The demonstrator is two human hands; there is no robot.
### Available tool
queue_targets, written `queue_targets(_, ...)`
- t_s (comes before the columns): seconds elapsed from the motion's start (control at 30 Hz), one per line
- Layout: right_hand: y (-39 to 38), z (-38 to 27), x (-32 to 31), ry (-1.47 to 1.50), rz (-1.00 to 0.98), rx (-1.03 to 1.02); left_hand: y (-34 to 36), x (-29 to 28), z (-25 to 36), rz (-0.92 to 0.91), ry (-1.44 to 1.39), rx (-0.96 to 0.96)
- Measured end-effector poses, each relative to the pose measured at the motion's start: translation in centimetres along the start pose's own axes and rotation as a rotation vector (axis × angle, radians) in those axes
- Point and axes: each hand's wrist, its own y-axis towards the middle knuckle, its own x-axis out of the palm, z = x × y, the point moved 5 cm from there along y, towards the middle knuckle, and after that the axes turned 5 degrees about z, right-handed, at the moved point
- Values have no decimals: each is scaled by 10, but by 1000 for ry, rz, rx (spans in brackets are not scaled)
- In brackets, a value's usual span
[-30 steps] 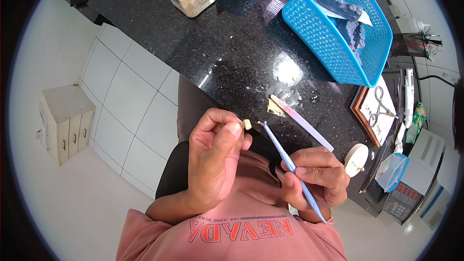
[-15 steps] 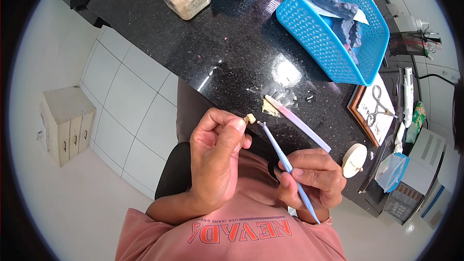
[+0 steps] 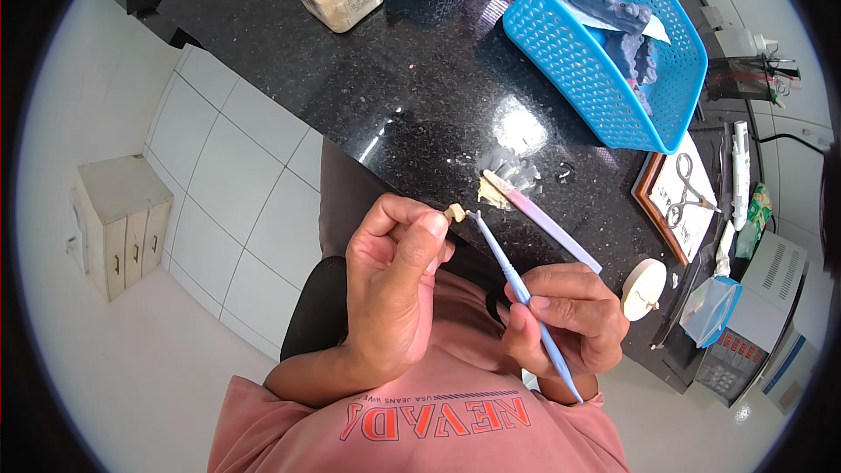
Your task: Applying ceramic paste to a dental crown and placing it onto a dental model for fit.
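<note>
My left hand (image 3: 396,285) is closed, pinching a small cream tooth-shaped piece (image 3: 455,212) between thumb and forefinger. A slim light-blue pen-like tool (image 3: 501,254) rests in my right hand (image 3: 574,311), its fingers closed around the shaft. The tool's fine tip is right beside the cream piece; whether the two touch I cannot tell. Just beyond the hands, a pale pinkish spatula (image 3: 547,226) lies on the dark speckled counter (image 3: 420,79). Its far end sits in a smear of cream paste (image 3: 493,194).
Toward the back right stands a blue perforated basket (image 3: 578,79) with grey dental casts (image 3: 604,2). A clear jar (image 3: 342,0) of beige powder with an orange rim is at the back left. Scissor-handled forceps (image 3: 686,193) and a round cream disc (image 3: 644,289) lie on the right.
The tip of the blue tool has shifted slightly, up and closer to the cream piece. My left hand keeps its pinch and has hardly moved.
</note>
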Motion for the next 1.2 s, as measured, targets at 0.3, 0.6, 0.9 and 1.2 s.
queue_targets(0.3, -1, 1, -11, -91, 48, 81, 0, -2, -1, -11, -8, -12)
queue_targets(0.6, 2, 8, -4, -204, -24, 51, 0, -2, -2, -3, -24, -8)
queue_targets(0.9, 1, 4, -5, -167, -13, 87, 0, 0, -1, 5, -2, -12)
queue_targets(1.2, 3, 1, -3, 29, -20, 105, 0, -5, -5, -47, -136, 17)
